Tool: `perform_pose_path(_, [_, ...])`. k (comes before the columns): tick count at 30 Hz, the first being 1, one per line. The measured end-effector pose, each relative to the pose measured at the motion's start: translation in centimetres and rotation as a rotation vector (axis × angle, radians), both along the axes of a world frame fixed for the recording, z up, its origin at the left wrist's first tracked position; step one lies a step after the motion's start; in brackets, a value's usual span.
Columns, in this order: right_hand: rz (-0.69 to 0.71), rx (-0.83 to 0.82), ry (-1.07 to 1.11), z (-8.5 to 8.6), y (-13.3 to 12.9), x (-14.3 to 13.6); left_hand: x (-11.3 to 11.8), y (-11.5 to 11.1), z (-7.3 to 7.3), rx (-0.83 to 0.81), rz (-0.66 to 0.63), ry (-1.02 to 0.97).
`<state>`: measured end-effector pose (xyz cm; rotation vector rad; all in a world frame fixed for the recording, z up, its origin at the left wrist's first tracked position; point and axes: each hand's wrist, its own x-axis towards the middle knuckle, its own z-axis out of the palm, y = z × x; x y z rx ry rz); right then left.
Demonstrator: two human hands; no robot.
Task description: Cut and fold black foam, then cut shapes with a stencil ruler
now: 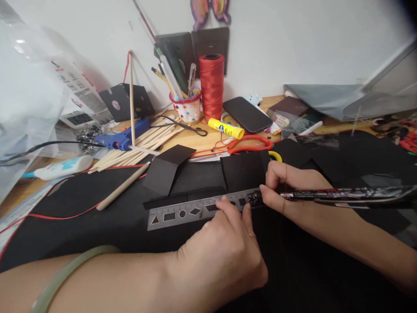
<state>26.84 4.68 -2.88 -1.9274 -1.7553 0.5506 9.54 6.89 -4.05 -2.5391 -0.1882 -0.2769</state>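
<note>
Now, a black sheet (107,230) stretches left of the ruler (187,218), whose long axis climbs gently rightward, with folded black card (161,169) just beyond its far edge. The left hand (233,243), nearer the middle, presses its right half, grip unclasped, while at its right end the right hand (293,178) pinches a pen (312,196).

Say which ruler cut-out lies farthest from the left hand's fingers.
The triangle, at the ruler's left end; the rectangle, circle and diamond all lie closer to the left hand.
</note>
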Motion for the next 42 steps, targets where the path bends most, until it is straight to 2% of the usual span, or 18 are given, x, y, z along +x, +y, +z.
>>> perform_pose_path(11, [0.001, -0.047, -0.126, 0.52, 0.6, -0.37, 0.05, -0.01, -0.01, -0.008, 0.005, 0.006])
perform_pose_path(17, [0.065, -0.037, -0.109, 0.62, 0.14, -0.09, -0.05, -0.05, -0.02, -0.019, -0.009, 0.022])
perform_pose_path(37, [0.082, -0.061, -0.117, 0.28, 0.16, 0.38, -0.09, -0.03, -0.06, -0.022, -0.011, 0.017])
perform_pose_path(42, [0.079, -0.007, -0.113, 0.23, 0.41, 0.22, -0.12, 0.01, -0.04, -0.027, -0.005, 0.037])
